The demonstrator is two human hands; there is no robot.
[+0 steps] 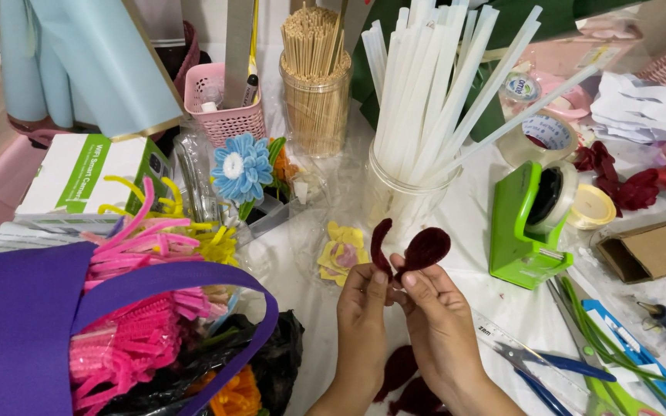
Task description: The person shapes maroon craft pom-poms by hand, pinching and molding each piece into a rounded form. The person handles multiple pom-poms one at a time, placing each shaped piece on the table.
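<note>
Both hands meet low in the middle of the frame. The left hand [361, 308] and right hand [433, 312] are each pinched on the bottom of a dark red petal piece [414, 250], two fuzzy lobes sticking up above the fingertips. Exactly where the fingers grip is hidden, since the tips bunch together there.

Below the wrists there are more dark red petals [402, 381] on the worktop [302, 308], partly covered by the arms and cut off at the bottom edge.

Just behind the hands sits a clear cup of glue sticks [433, 85], and left of it some yellow scraps [342, 250], hard to make out. Right of centre is a green tape dispenser [526, 227], and scissors [549, 366] lie lower right, half off frame. A purple bag [25, 323] with pink pipe cleaners [129, 339] fills the lower left, also cropped.
</note>
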